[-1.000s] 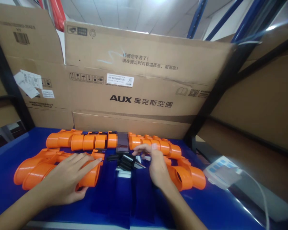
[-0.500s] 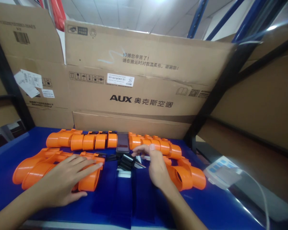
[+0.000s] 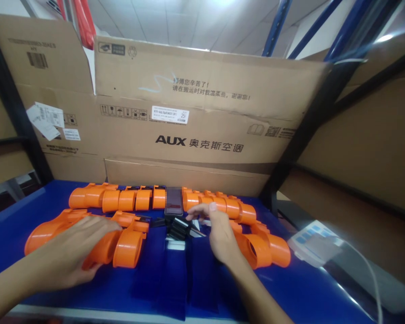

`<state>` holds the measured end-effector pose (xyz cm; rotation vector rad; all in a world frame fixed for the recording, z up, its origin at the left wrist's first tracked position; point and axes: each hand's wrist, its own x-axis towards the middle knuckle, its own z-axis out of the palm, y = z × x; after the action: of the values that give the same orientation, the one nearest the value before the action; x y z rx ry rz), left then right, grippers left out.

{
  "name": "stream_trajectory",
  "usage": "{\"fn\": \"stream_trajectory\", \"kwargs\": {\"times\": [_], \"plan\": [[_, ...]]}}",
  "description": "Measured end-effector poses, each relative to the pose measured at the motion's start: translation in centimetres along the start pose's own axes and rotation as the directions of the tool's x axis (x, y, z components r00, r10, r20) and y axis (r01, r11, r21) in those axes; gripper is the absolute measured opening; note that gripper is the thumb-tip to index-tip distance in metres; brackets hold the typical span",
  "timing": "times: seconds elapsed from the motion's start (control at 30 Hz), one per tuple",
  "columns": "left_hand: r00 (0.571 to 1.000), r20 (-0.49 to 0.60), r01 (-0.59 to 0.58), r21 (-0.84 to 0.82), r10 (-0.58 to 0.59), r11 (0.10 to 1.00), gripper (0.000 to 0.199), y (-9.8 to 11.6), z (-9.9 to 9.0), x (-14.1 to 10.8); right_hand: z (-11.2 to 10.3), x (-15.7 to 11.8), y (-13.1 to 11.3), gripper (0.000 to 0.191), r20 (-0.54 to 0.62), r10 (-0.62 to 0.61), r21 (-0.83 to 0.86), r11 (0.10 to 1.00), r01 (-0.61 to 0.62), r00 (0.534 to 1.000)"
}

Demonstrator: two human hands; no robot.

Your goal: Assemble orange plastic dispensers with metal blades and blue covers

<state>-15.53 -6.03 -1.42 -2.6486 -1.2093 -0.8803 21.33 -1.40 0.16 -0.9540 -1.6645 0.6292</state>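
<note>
My left hand (image 3: 76, 252) curls over an orange plastic ring (image 3: 104, 248), its fingers across the top and the thumb low at the near side. Another orange ring with a dark insert (image 3: 130, 247) stands just right of it. My right hand (image 3: 219, 231) is bent, with its index fingertip at a small black part (image 3: 179, 228) that has a silvery pointed piece sticking out. What lies inside the right fingers is hidden. A dark rectangular device (image 3: 173, 201) stands behind the black part, and a dark blue strap (image 3: 173, 279) hangs toward me.
More orange rings (image 3: 143, 199) line the back of the blue table (image 3: 276, 297), and others (image 3: 278, 249) lie right of my right hand. A tall cardboard sheet (image 3: 195, 126) closes off the back. A white box with blue labels and a cable (image 3: 312, 240) sits at the right.
My left hand has drawn slightly left, and its fingers, stretched out over the rings before, now bend around one ring. My right hand stays in place.
</note>
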Motion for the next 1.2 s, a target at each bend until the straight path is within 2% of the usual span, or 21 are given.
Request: {"fn": "stream_trajectory", "kwargs": {"times": [0.03, 0.1, 0.2, 0.27, 0.37, 0.43, 0.53, 0.6, 0.67, 0.73, 0.77, 0.8, 0.83, 0.87, 0.9, 0.93, 1.0, 1.03, 1.1, 1.2], "plan": [[0.995, 0.094, -0.01, 0.013, 0.008, 1.0, 0.059, -0.1, -0.7, 0.2, 0.0, 0.0, 0.0, 0.069, 0.002, 0.0, 0.001, 1.0, 0.0, 1.0], [0.983, 0.18, -0.047, 0.058, 0.036, 0.997, 0.062, -0.5, -2.0, 0.4, -0.1, 0.0, 0.1, 0.068, 0.004, -0.005, 0.008, 1.0, 0.005, 1.0], [0.985, 0.124, -0.132, 0.125, 0.117, 0.983, 0.062, -0.9, -3.0, 0.8, -0.1, 0.0, 0.2, 0.066, 0.032, -0.025, 0.011, 1.0, 0.025, 0.999], [0.979, 0.092, -0.195, 0.154, 0.182, 0.969, 0.057, -0.1, -2.6, 1.3, 0.1, 0.0, 0.2, 0.06, 0.077, -0.042, -0.002, 0.999, 0.043, 0.996], [0.951, 0.117, -0.301, 0.152, 0.285, 0.942, 0.043, 2.6, -0.8, 2.9, 0.5, 0.1, 0.1, 0.043, 0.129, -0.031, -0.041, 0.999, 0.036, 0.991], [0.91, 0.086, -0.414, 0.12, 0.406, 0.902, 0.034, 4.7, 0.9, 4.3, 0.7, 0.3, 0.1, 0.039, 0.149, 0.004, -0.049, 0.999, 0.003, 0.989], [0.844, 0.068, -0.536, 0.055, 0.532, 0.842, 0.032, 7.0, 3.5, 6.4, 0.6, 0.7, 0.5, 0.037, 0.175, 0.057, -0.013, 0.998, -0.056, 0.983], [0.819, 0.061, -0.572, 0.006, 0.571, 0.82, 0.031, 7.9, 4.9, 7.5, 0.2, 1.1, 0.9, 0.039, 0.159, 0.096, 0.016, 0.995, -0.1, 0.983], [0.823, 0.03, -0.563, -0.088, 0.567, 0.822, 0.04, 8.3, 5.9, 8.4, -0.2, 1.3, 1.2, 0.039, 0.11, 0.128, 0.05, 0.99, -0.134, 0.986], [0.879, -0.054, -0.471, -0.243, 0.473, 0.848, 0.059, 8.7, 6.6, 9.2, -0.6, 1.6, 1.3, 0.038, 0.058, 0.149, 0.087, 0.984, -0.154, 0.987], [0.923, -0.111, -0.382, -0.349, 0.367, 0.856, 0.067, 9.0, 6.9, 9.5, -0.8, 1.6, 1.3, 0.038, 0.035, 0.156, 0.099, 0.982, -0.159, 0.987], [0.964, -0.161, -0.265, -0.472, 0.213, 0.841, 0.072, 9.3, 7.3, 9.9, -0.9, 1.7, 1.3, 0.038, 0.013, 0.16, 0.106, 0.981, -0.16, 0.987], [0.984, -0.176, -0.129, -0.605, 0.026, 0.786, 0.073, 9.6, 7.7, 10.3, -0.9, 1.7, 1.2, 0.038, -0.007, 0.161, 0.109, 0.981, -0.16, 0.987], [0.974, -0.144, 0.013, -0.735, -0.175, 0.678, 0.07, 9.9, 8.1, 10.8, -0.8, 1.7, 1.2, 0.039, -0.027, 0.16, 0.111, 0.982, -0.156, 0.987], [0.939, -0.054, 0.142, -0.838, -0.339, 0.527, 0.066, 10.2, 8.6, 11.3, -0.7, 1.6, 1.1, 0.039, -0.046, 0.158, 0.109, 0.982, -0.152, 0.986], [0.898, 0.082, 0.252, -0.902, -0.432, 0.352, 0.064, 10.5, 9.2, 11.7, -0.6, 1.6, 1.1, 0.039, -0.06, 0.155, 0.106, 0.983, -0.148, 0.986], [0.82, 0.332, 0.385, -0.923, -0.466, 0.02, 0.059, 10.8, 10.3, 12.6, -0.2, 1.5, 1.2, 0.04, -0.065, 0.15, 0.096, 0.985, -0.143, 0.987], [0.789, 0.397, 0.404, -0.91, -0.469, -0.091, 0.054, 10.8, 10.8, 12.9, 0.0, 1.5, 1.2, 0.039, -0.054, 0.146, 0.091, 0.986, -0.141, 0.988], [0.753, 0.41, 0.358, -0.912, -0.516, -0.202, 0.045, 10.6, 11.4, 13.1, 0.2, 1.4, 1.3, 0.038, -0.013, 0.125, 0.068, 0.99, -0.123, 0.992], [0.731, 0.336, 0.242, -0.942, -0.594, -0.234, 0.044, 10.1, 11.7, 12.6, 0.2, 1.4, 1.2, 0.036, 0.116, 0.057, -0.135, 0.99, -0.042, 0.992]]}}
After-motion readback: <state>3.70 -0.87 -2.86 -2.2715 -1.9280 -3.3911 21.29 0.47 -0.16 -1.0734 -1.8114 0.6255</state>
